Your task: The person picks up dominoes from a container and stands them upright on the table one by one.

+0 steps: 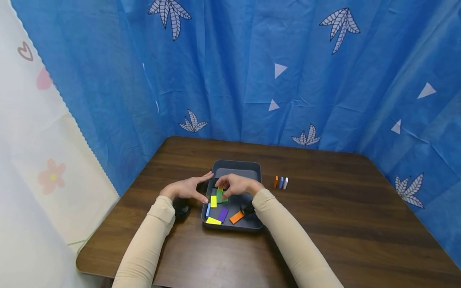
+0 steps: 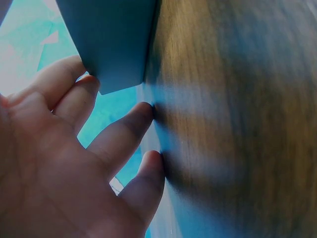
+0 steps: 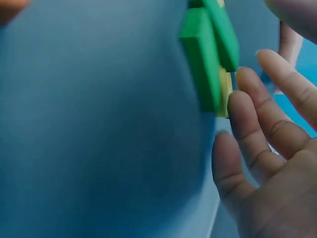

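Note:
A dark grey tray (image 1: pixel 234 227) on the table holds several flat rectangular blocks like dominoes. My left hand (image 1: pixel 185 189) is at the tray's left side with spread fingers; in the left wrist view, fingertips are against the tray's outer wall and others are by the tabletop. My right hand (image 1: pixel 235 185) reaches inside the tray, over a cluster of green blocks (image 1: pixel 219 196) and yellow blocks (image 1: pixel 214 201). In the right wrist view its fingers (image 3: pixel 247 116) are loosely bent beside a green block (image 3: pixel 200 62) and a yellow block (image 3: pixel 225 94), with nothing visibly pinched.
Near the tray's front lie a purple block (image 1: pixel 223 215), an orange block (image 1: pixel 237 217), a yellow block (image 1: pixel 213 221) and a light blue block (image 1: pixel 207 211). Right of the tray, an orange block (image 1: pixel 275 182), a blue block (image 1: pixel 281 183) and a white block (image 1: pixel 285 183) stand upright in a row.

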### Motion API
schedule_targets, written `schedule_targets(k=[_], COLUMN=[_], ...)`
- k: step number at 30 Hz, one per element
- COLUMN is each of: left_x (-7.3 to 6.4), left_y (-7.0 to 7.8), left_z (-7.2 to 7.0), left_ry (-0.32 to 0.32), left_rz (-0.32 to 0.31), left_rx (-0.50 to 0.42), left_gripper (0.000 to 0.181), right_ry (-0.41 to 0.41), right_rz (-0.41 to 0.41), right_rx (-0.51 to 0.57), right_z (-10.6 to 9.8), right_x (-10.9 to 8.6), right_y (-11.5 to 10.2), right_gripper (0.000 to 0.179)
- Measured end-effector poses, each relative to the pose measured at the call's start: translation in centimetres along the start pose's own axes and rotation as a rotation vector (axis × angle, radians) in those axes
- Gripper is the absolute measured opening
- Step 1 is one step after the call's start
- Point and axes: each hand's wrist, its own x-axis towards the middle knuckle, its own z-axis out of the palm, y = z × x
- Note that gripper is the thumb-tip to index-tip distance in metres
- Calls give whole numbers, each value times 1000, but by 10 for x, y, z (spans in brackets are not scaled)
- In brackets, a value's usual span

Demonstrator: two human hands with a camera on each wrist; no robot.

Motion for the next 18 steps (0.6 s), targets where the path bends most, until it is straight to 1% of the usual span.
schedule_targets(k=[4, 7, 15, 18], left_x=[1, 0, 1, 0], left_y=[0, 0, -1, -1], left_z=[0, 0, 0, 0], left_ry=[3, 5, 6, 4], left_rz=[-2, 2, 23, 18], left_rx=[-3, -11, -16, -8], left_gripper=[99, 99, 99, 99], right_ry=[-2, -2, 0, 3], right_rz=[15, 15, 56, 59], right_rx=[3, -19, -155, -181], right_z=[4, 6, 10, 12], right_x=[3, 4, 6, 7], right_y=[5, 5, -1, -2], right_gripper=[49, 48, 47, 44])
